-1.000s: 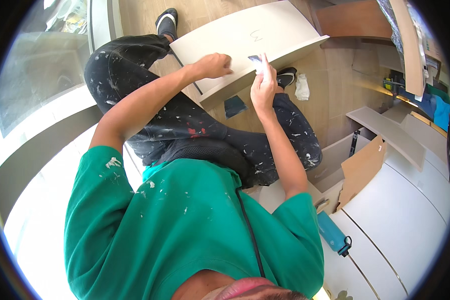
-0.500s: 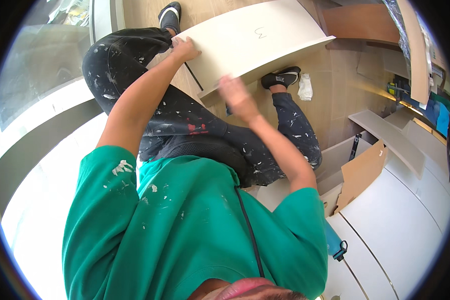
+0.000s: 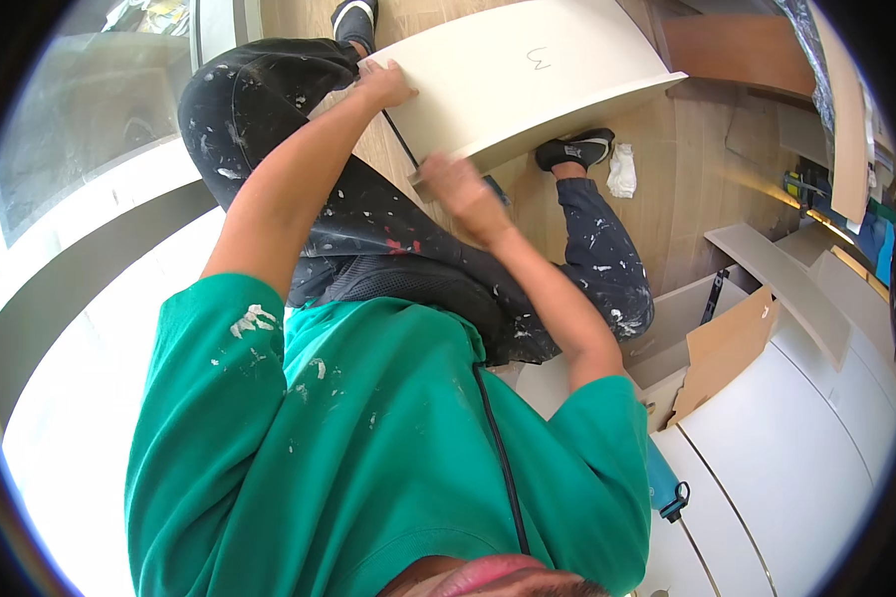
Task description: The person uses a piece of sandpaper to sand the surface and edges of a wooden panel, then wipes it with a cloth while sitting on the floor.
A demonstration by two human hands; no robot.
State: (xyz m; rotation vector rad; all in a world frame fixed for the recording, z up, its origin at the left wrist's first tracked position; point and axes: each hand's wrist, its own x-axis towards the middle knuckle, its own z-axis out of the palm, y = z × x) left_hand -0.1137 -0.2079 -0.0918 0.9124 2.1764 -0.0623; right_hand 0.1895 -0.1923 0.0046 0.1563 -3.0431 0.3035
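A cream, drawer-like board box (image 3: 498,75) with a handwritten mark lies on the floor between my legs. Its raised front panel faces me, and a thin black strip runs along its left side. My left hand (image 3: 386,84) grips the box's far left edge, its thumb on the top face. Beside the near left corner of the front panel is my right hand (image 3: 463,194), smeared by motion; whether it touches the panel or holds anything cannot be made out. A small dark object (image 3: 498,190) shows partly behind the right hand.
A white crumpled cloth (image 3: 621,171) lies by my right shoe (image 3: 575,151). To the right are loose boards (image 3: 767,264), a cardboard piece (image 3: 722,353) and a teal bottle (image 3: 664,483). A brown curved panel (image 3: 737,50) stands at the far right, a window at the left.
My right hand has moved left, closer to the box's near corner. My left hand stays on the far left edge. The whole view has shifted slightly.
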